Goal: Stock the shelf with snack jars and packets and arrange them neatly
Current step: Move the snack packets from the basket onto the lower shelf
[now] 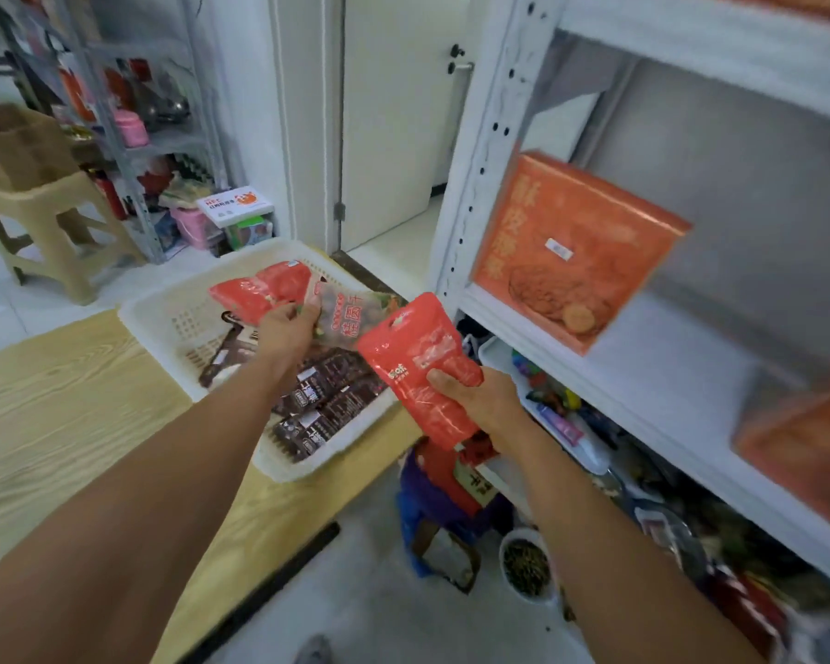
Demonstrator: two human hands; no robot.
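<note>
1. The person is carrying packets from the white basket (164,323) towards the shelf (643,371), so the stocking step is under way, by my judgement.
2. The right hand (475,400) is gripping a red packet (422,371) by its lower half, just short of the shelf edge.
3. The left hand (288,323) is holding several packets (269,289) above the basket.
4. Next, the red packet likely needs standing upright beside the orange box (571,246).
5. Both arms are reaching forward.
</note>
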